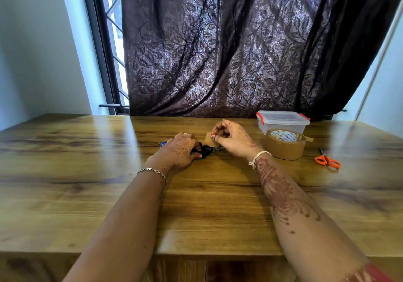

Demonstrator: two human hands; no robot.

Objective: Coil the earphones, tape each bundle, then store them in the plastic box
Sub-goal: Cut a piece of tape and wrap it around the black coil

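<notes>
Taping is the step in hand: the left hand [181,148] curls its fingers round a black coiled earphone bundle [205,150] on the wooden desk [87,172], and the right hand [231,138], at its three o'clock, pinches a short brown tape strip [209,139] (its sticky side cannot be told). Next, I judge, the strip must wrap snugly round the coil; the clear red-clipped plastic box [283,120] waits at two o'clock.

Orange-handled scissors [327,160] on wooden table [87,172], dark leaf-patterned curtain [239,53] behind.
</notes>
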